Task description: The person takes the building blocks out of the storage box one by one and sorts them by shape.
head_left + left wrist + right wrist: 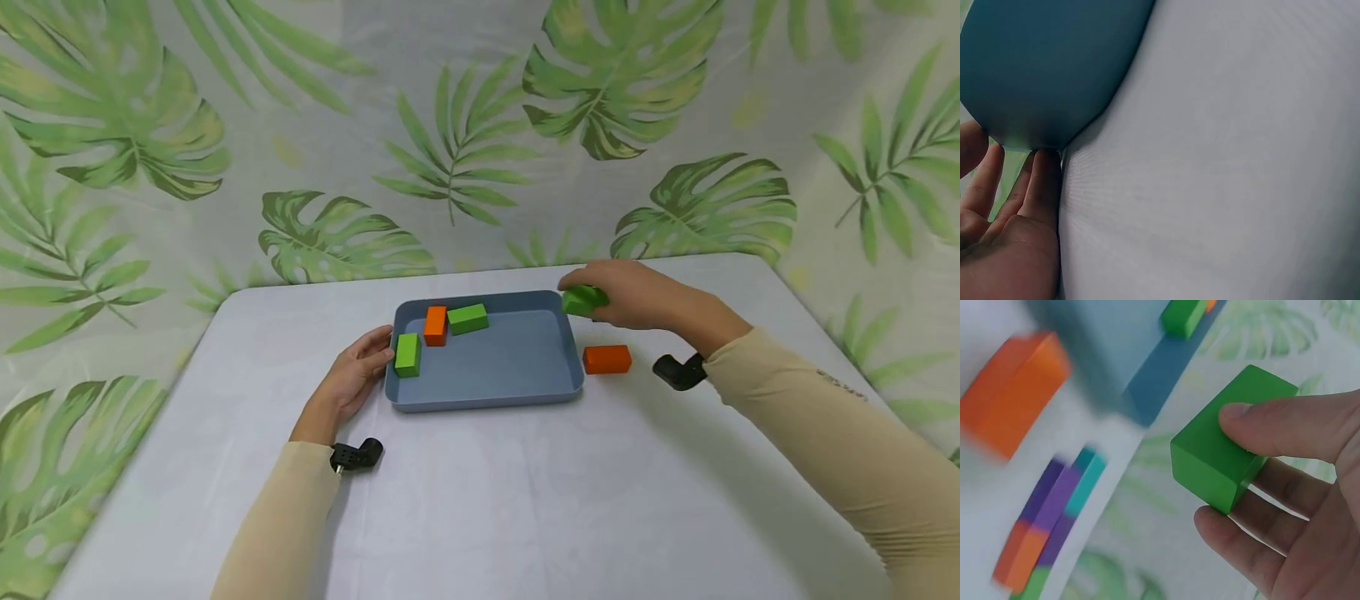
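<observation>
Pinched green block (581, 302) in right hand (633, 293), near far right corner of blue-gray tray (510, 358) | Touched tray's left side with left hand (358, 372), fingers loosely extended | Showed orange block (607, 359) just outside tray's right wall

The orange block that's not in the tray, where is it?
In the head view, the orange block lies on the white tabletop, close to the tray's right side, below the right hand and its green block in the picture.
</observation>
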The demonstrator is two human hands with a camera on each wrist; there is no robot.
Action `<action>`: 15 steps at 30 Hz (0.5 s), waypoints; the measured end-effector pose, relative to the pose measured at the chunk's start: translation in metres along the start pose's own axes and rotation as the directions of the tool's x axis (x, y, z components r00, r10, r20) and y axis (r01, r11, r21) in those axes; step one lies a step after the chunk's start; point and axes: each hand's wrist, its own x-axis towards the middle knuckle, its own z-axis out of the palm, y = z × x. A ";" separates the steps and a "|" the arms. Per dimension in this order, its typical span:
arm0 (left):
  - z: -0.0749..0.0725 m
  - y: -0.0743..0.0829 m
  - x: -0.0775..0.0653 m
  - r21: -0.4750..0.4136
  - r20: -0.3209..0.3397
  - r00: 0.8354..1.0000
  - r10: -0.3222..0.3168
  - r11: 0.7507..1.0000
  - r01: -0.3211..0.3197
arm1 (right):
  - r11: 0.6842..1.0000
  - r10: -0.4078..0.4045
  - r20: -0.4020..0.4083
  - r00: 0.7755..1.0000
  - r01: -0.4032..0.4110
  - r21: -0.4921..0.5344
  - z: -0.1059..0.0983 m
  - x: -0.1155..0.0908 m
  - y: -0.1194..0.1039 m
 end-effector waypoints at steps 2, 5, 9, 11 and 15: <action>0.000 0.000 0.000 0.002 -0.001 1.000 -0.004 1.000 0.004 | 0.999 0.039 -0.012 0.999 -0.039 -0.003 -0.001 -0.013 0.015; 0.000 0.001 0.000 0.005 -0.004 1.000 -0.006 1.000 0.006 | 0.997 0.083 -0.029 0.996 -0.083 -0.004 0.002 -0.030 0.038; -0.001 0.001 0.000 0.004 0.001 1.000 -0.003 1.000 0.003 | 0.991 0.133 -0.023 0.991 -0.133 0.003 0.013 -0.048 0.065; -0.001 0.001 0.000 0.003 0.001 1.000 -0.007 1.000 0.007 | 0.987 0.160 -0.015 0.987 -0.160 0.017 0.021 -0.055 0.074; 0.000 0.000 0.000 0.003 -0.003 1.000 -0.012 1.000 0.012 | 0.982 0.183 -0.015 0.983 -0.182 0.051 0.037 -0.066 0.086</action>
